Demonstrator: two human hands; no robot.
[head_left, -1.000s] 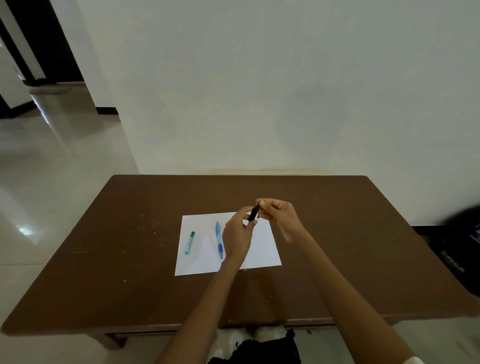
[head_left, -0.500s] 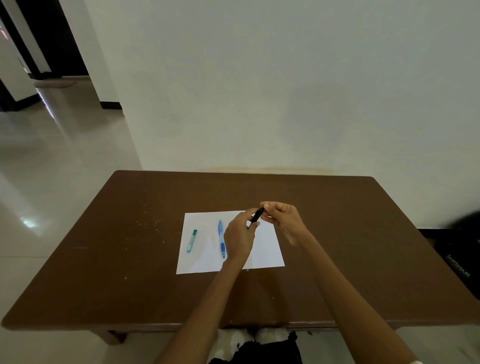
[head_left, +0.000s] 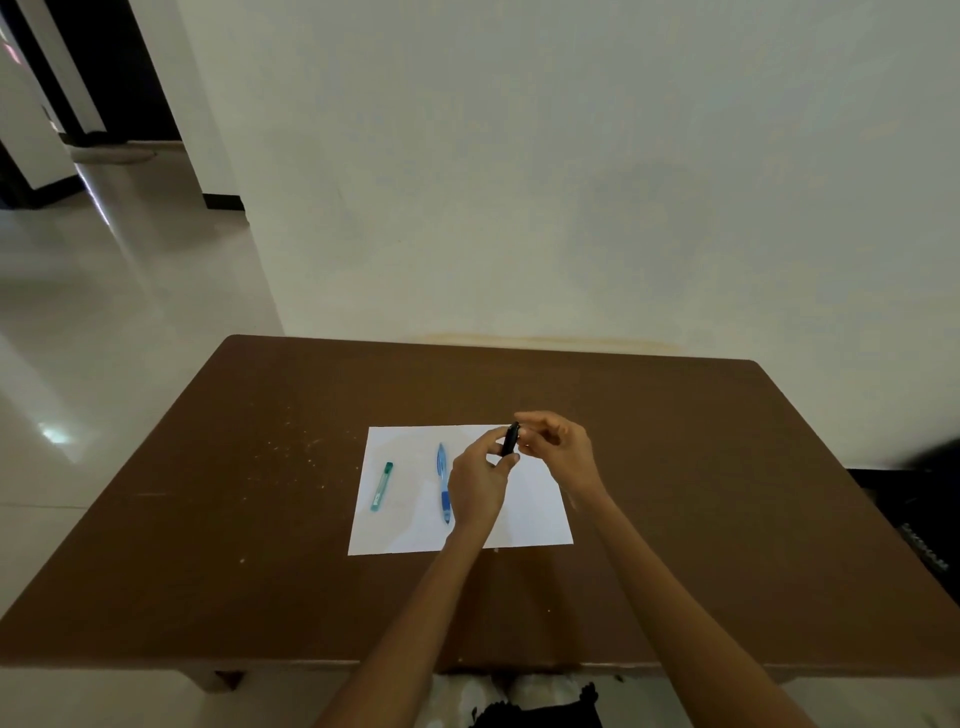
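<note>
A white sheet of paper (head_left: 405, 525) lies in the middle of the brown table (head_left: 701, 493). On it lie a blue pen (head_left: 442, 480) and, further left, a small green tube (head_left: 381, 487). Above the sheet's upper right part both hands meet around a small black object (head_left: 510, 439). My left hand (head_left: 480, 483) pinches its lower end between thumb and fingers. My right hand (head_left: 563, 449) holds its upper end with curled fingertips. What the black object is cannot be told.
The table's far edge stands against a white wall (head_left: 571, 182). Pale specks dot the table top left of the paper. A dark bag (head_left: 930, 509) sits on the floor at the right. Shiny floor tiles and a dark doorway lie to the left.
The hands stay together on the black object, which now stands a little more upright. The view has shifted slightly; pen, tube and paper have not moved.
</note>
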